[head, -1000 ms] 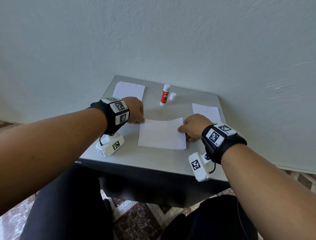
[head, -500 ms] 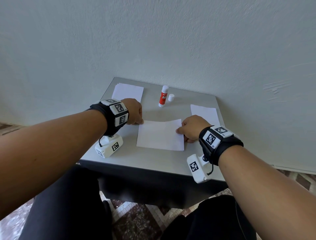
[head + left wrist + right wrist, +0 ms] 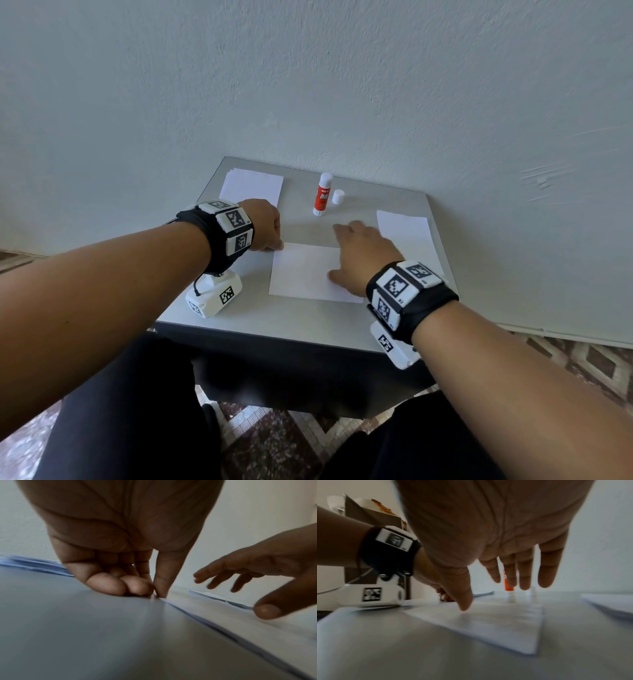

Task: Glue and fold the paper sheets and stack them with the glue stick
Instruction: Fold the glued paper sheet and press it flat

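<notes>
Left hand (image 3: 263, 224) curled, fingertips down; right hand (image 3: 364, 253) spread, fingers straight

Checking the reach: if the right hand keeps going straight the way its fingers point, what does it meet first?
Probably the glue stick, standing uncapped beyond the right hand; its cap sits beside it. Depth is unclear.

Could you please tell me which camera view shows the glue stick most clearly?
The head view: the glue stick stands upright and uncapped, label readable, beside its cap. The right wrist view shows only an orange sliver behind the right hand's fingers. The left wrist view doesn't show it.
</notes>
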